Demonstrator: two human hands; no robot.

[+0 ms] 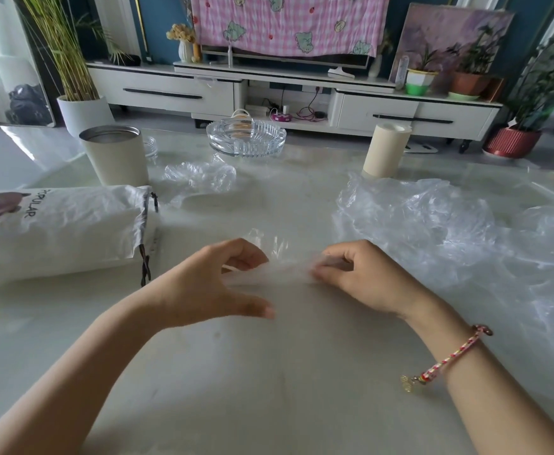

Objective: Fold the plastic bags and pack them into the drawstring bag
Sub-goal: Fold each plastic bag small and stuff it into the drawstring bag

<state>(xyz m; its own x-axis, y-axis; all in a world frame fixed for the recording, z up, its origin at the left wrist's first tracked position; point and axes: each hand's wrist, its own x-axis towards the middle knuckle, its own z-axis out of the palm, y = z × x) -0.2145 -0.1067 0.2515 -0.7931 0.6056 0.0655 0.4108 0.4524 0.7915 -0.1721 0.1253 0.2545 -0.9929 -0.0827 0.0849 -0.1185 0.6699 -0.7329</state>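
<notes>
We are holding a clear bag [285, 272], drawn into a narrow strip, at the bench [269, 372] centre. Our left hand [213, 284] is gripping its 9 o'clock end and our right hand [357, 274] its 3 o'clock end, fingers [331, 265] curling onto the film. It is looking light, limp and slippery, so we are favouring the ends. The drawstring bag [55, 231] is lying at 9 o'clock.

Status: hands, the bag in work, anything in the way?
Left hand and right hand both pinch a clear plastic bag, pulled into a strip between them. Drawstring bag lies left, mouth facing right. Nothing between; loose bags piled right.
</notes>
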